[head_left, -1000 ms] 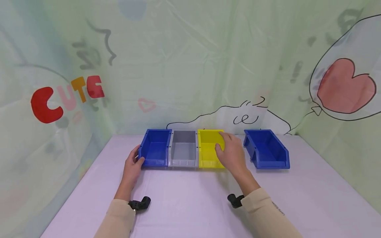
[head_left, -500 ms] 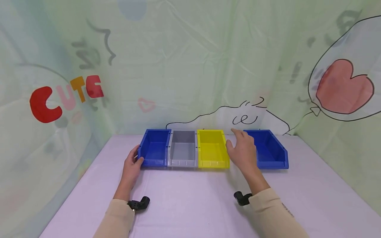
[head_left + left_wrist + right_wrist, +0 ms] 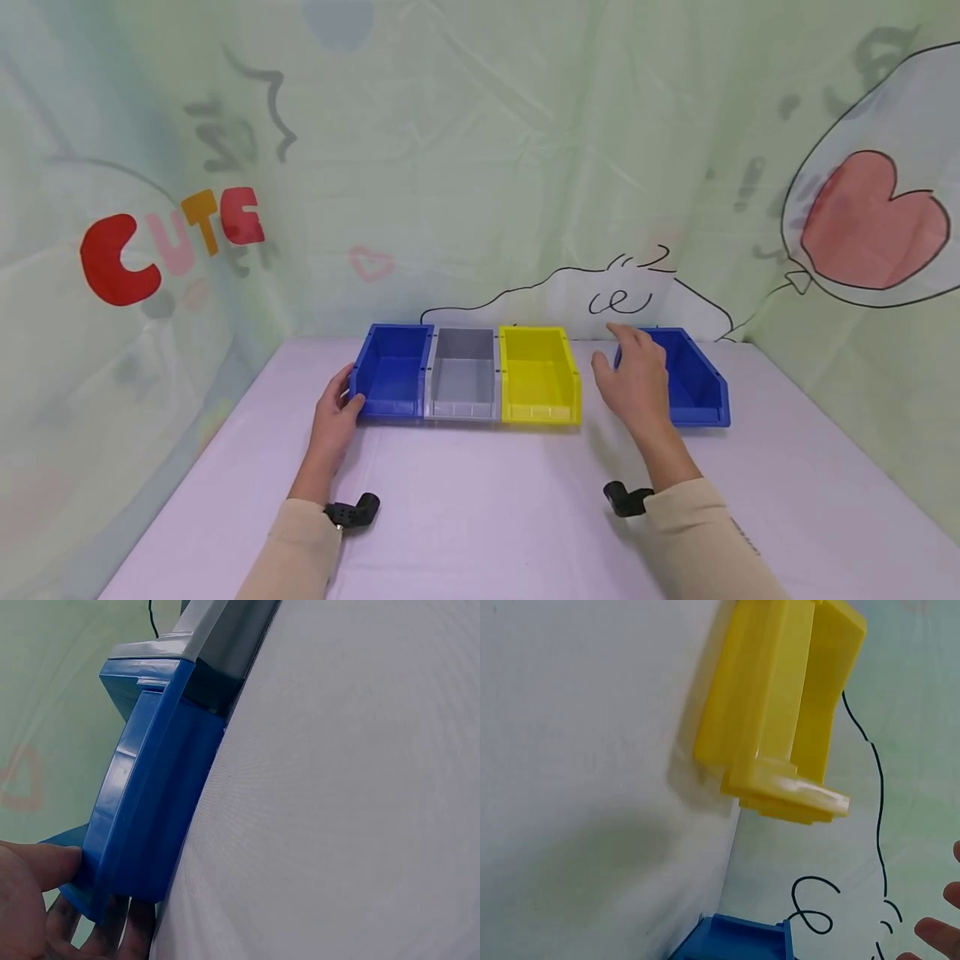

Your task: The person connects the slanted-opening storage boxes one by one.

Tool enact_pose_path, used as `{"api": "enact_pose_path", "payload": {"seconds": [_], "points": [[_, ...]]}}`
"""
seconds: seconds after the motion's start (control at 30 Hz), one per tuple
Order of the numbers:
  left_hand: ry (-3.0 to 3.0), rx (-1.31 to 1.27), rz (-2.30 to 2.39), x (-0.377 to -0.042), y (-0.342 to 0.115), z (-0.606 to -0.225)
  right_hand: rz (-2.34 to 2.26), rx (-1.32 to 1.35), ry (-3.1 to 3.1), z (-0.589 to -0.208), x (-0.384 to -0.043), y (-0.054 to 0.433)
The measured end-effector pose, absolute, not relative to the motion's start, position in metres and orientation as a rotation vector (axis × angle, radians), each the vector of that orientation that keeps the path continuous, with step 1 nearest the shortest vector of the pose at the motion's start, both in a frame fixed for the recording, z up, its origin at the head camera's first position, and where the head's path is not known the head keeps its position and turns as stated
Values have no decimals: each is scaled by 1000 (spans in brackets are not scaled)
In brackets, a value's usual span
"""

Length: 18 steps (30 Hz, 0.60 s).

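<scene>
Three storage bins stand side by side in a row: a blue bin (image 3: 390, 409), a grey bin (image 3: 462, 410) and a yellow bin (image 3: 540, 413). My left hand (image 3: 335, 417) holds the outer front corner of the left blue bin, with the thumb (image 3: 56, 864) on its front lip and the fingers along its side. My right hand (image 3: 637, 379) hovers with spread, bent fingers and nothing in it, just right of the yellow bin. It overlaps the second blue bin (image 3: 699, 416) in the head view, hiding that bin's left side.
A pale cloth covers the table (image 3: 480, 508). Behind the bins hangs a printed curtain (image 3: 465, 167), which also closes off both sides. A gap separates the yellow bin from the right blue bin. Each wrist carries a small black camera (image 3: 358, 511).
My right hand has left the yellow bin's right wall and moved right, over the gap beside the right blue bin. The left hand and the bins stay where they were.
</scene>
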<state>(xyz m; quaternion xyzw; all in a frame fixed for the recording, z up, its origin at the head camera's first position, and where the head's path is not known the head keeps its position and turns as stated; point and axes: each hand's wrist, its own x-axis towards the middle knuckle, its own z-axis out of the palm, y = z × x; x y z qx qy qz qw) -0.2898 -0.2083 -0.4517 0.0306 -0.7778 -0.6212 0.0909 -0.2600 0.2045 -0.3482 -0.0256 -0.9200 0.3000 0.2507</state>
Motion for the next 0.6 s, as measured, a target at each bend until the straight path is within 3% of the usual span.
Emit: {"api": "enact_pose_path", "payload": {"seconds": [0.6], "points": [[-2319, 110, -1843, -290, -208, -450, 861, -259, -2509, -352, -260, 262]]}}
